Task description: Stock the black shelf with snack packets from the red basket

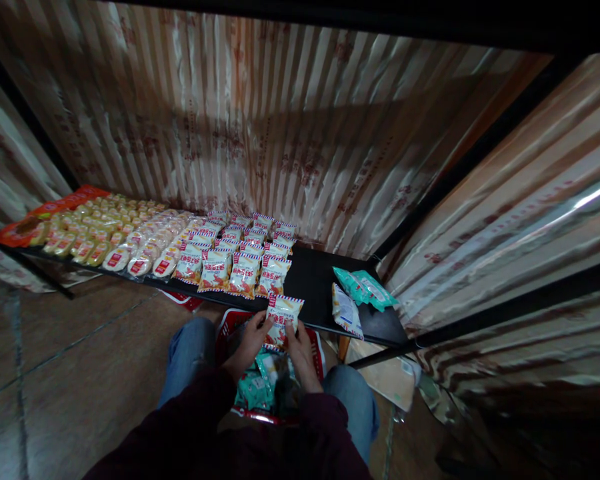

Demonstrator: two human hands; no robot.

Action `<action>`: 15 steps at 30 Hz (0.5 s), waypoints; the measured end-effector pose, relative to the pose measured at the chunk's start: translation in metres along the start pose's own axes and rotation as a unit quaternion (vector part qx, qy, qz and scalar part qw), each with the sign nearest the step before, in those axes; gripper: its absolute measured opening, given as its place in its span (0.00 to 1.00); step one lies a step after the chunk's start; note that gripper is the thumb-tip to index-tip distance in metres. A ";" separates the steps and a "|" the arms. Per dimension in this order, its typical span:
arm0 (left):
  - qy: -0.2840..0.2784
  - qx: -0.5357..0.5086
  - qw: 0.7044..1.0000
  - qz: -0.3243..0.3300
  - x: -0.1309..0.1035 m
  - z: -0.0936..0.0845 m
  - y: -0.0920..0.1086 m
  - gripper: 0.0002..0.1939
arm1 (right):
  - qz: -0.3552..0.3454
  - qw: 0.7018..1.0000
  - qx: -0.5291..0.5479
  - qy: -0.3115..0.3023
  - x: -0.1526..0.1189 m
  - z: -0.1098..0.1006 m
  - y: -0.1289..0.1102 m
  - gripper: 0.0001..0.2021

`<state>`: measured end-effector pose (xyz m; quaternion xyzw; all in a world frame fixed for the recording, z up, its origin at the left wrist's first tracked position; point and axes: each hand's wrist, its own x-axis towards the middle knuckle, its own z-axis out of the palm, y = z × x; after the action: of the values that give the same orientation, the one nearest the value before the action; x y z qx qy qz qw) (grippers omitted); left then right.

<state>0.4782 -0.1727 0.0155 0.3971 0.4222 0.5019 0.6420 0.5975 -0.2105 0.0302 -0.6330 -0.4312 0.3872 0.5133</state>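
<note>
Between my two hands is a small white-and-yellow snack packet with red lettering, held just in front of the shelf edge. My left hand grips its left side, and my right hand has it by the lower right. Just behind, similar snack packets stand in rows on the black shelf. Below my hands, a red-rimmed bag sits between my knees with teal packets inside.
Left along the shelf are wrapped round cakes, yellow wrapped pieces and an orange bag. At the right end lie teal packets and a white packet. Black frame bars and a striped curtain surround the shelf.
</note>
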 end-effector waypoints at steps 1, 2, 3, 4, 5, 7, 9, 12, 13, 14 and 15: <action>0.003 0.007 1.000 0.005 0.002 0.000 0.000 0.24 | -0.002 1.000 0.000 -0.001 0.002 0.001 0.000 0.26; 0.006 0.014 1.000 0.009 0.005 -0.001 0.000 0.23 | -0.004 1.000 0.000 -0.002 0.004 0.001 -0.001 0.26; 0.007 0.020 1.000 0.013 0.007 -0.001 0.000 0.23 | -0.005 1.000 0.000 -0.003 0.006 0.002 -0.001 0.26; 0.009 0.026 0.999 0.017 0.010 -0.001 0.000 0.22 | -0.005 1.000 -0.002 -0.004 0.008 0.003 -0.002 0.27; 0.010 0.034 0.999 0.021 0.013 -0.001 0.000 0.21 | -0.004 1.000 -0.002 -0.003 0.011 0.005 -0.003 0.27; 0.019 0.041 0.999 0.026 0.018 -0.001 0.000 0.20 | -0.005 1.000 -0.003 0.004 0.016 0.007 -0.004 0.27; 0.034 0.034 0.999 0.024 0.023 0.000 0.002 0.19 | -0.008 1.000 -0.006 0.018 0.023 0.010 -0.006 0.28; 0.057 0.013 0.998 0.023 0.028 0.002 0.005 0.20 | -0.016 0.999 -0.015 0.039 0.034 0.014 -0.006 0.28; 0.061 0.010 0.998 0.026 0.029 0.002 0.007 0.21 | -0.019 0.999 -0.018 0.041 0.037 0.015 -0.006 0.27; 0.064 0.009 0.997 0.031 0.031 0.003 0.008 0.23 | -0.022 0.999 -0.021 0.039 0.041 0.016 -0.006 0.27; 0.065 0.010 0.997 0.038 0.032 0.003 0.010 0.24 | -0.026 0.999 -0.024 0.040 0.044 0.016 -0.006 0.27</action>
<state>0.4826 -0.1404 0.0213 0.3853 0.4530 0.5464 0.5898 0.5959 -0.1632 0.0310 -0.6485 -0.4359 0.3381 0.5245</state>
